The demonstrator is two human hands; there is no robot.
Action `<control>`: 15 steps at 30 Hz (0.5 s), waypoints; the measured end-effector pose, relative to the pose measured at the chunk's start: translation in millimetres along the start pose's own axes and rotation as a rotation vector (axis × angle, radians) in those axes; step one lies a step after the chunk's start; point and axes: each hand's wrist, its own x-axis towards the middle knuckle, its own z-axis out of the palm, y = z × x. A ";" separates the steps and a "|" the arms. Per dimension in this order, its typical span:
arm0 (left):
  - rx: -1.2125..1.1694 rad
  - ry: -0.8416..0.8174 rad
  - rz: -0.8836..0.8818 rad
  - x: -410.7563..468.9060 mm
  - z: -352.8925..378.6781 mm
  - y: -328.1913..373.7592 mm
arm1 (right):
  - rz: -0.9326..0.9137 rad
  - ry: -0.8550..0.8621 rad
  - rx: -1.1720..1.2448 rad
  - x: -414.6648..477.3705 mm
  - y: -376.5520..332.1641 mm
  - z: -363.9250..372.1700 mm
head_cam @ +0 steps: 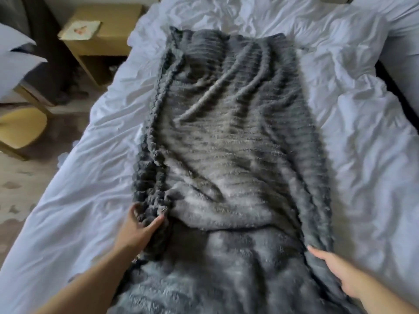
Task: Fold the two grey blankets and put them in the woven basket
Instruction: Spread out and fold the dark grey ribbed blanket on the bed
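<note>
A grey blanket (226, 143) is spread lengthwise on the white bed (362, 155). Its near left edge is grasped by the left hand (140, 225). The right hand (333, 270) is laid at the near right edge, but its grip cannot be told. The far-left card (81, 30) is too blurred to read.

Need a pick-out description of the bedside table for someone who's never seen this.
Find the white bed with the grey blanket on it, then look off its far-left corner. The bedside table stands there: a pale wooden box with an open lower shelf and a square card on top, unlike the rounded yellow chair nearer the camera.
</note>
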 end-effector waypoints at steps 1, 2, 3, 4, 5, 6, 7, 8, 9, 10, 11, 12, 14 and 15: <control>0.048 0.025 0.039 -4.4 2.3 -2.6 | -0.069 0.073 -0.025 2.9 1.8 -1.8; 0.086 0.008 0.071 -8.9 4.6 -8.3 | -0.158 0.127 -0.032 3.1 6.9 -2.3; 0.119 -0.043 0.054 -11.1 5.4 -13.1 | -0.205 0.142 -0.056 1.6 13.5 -1.6; 0.131 -0.105 0.032 -9.7 6.3 -18.9 | -0.221 0.124 -0.058 2.3 21.9 -2.8; 0.203 -0.181 0.011 -11.7 5.9 -24.2 | -0.188 0.078 -0.045 4.3 28.8 -4.9; 0.261 -0.250 0.009 -13.6 7.3 -32.0 | -0.101 0.033 -0.029 4.6 35.2 -8.0; 0.332 -0.284 0.030 -17.1 10.1 -38.6 | -0.001 0.002 -0.059 3.3 39.2 -11.8; 0.392 -0.291 0.083 -21.5 13.4 -44.1 | 0.090 -0.010 -0.095 0.1 43.5 -15.6; 0.447 -0.281 0.139 -26.9 15.2 -47.8 | 0.146 -0.017 -0.127 -3.5 48.0 -18.4; 0.468 -0.243 0.190 -30.4 17.2 -50.8 | 0.165 -0.015 -0.179 -7.5 51.7 -20.0; 0.468 -0.210 0.235 -34.3 18.6 -51.1 | 0.149 -0.015 -0.229 -10.6 52.5 -21.1; 0.456 -0.188 0.277 -37.9 20.8 -48.3 | 0.101 -0.012 -0.277 -15.6 50.1 -21.3; 0.424 -0.162 0.295 -42.7 22.7 -32.2 | -0.078 0.001 -0.356 -32.7 32.2 -23.7; 0.360 -0.101 0.254 -40.9 17.3 -18.9 | -0.178 -0.006 -0.351 -43.3 13.1 -27.2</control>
